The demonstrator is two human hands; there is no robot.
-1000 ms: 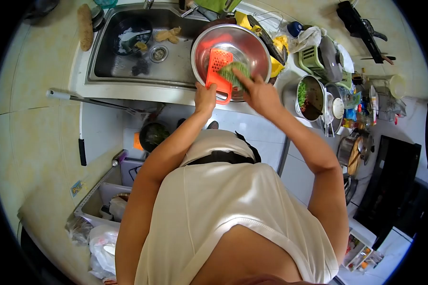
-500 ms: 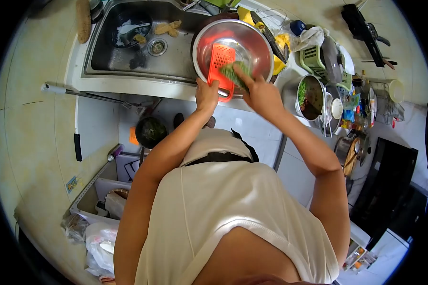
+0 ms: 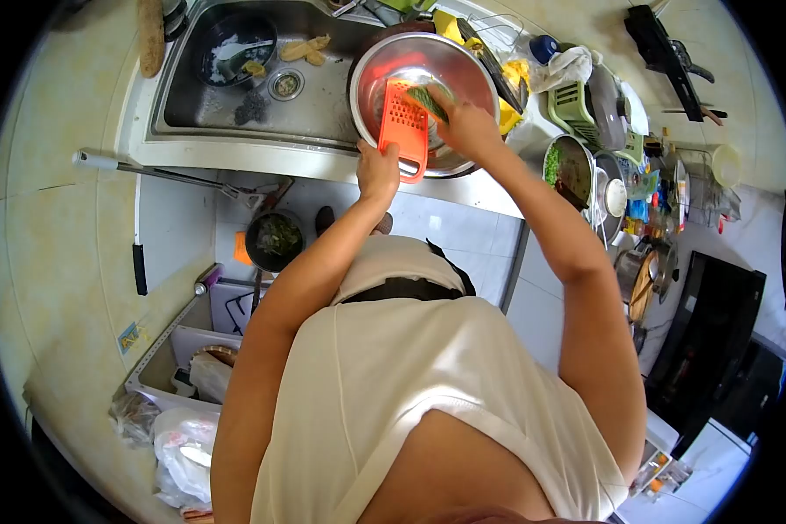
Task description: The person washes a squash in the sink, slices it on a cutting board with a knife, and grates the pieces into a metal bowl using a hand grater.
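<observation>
My left hand is closed on the handle end of an orange grater, which slants into a wide metal bowl. My right hand grips a green, cucumber-like vegetable against the upper part of the grater. Fingers hide part of the vegetable, and its exact kind is unclear. Below the grater, the inside of the bowl is partly covered by the grater and my right hand.
Left of the bowl is a metal sink holding a dark bowl and ginger-like pieces. On the right stand a pot with chopped greens and a green basket. A long-handled tool crosses the counter's front at left.
My right hand has pushed the vegetable up and away along the grater, and the vegetable is now turned more steeply. My left hand keeps hold of the grater in nearly the same place.
</observation>
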